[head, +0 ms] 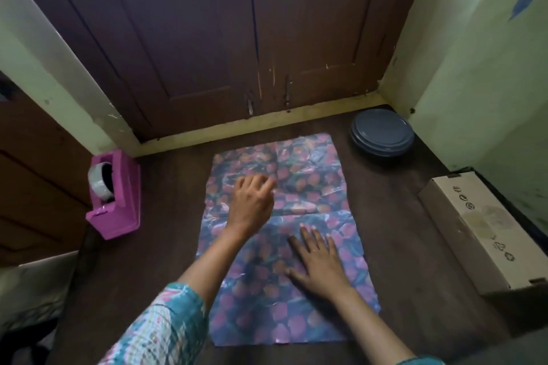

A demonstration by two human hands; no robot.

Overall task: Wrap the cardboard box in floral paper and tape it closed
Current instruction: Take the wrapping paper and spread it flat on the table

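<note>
Two empty hands, left hand relaxed, right hand flat, seemingly smooth the paper for the box at the right edge of the table.

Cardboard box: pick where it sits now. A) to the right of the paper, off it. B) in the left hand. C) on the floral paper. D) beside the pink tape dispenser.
A: the cardboard box lies at the right, apart from the floral paper.
</note>
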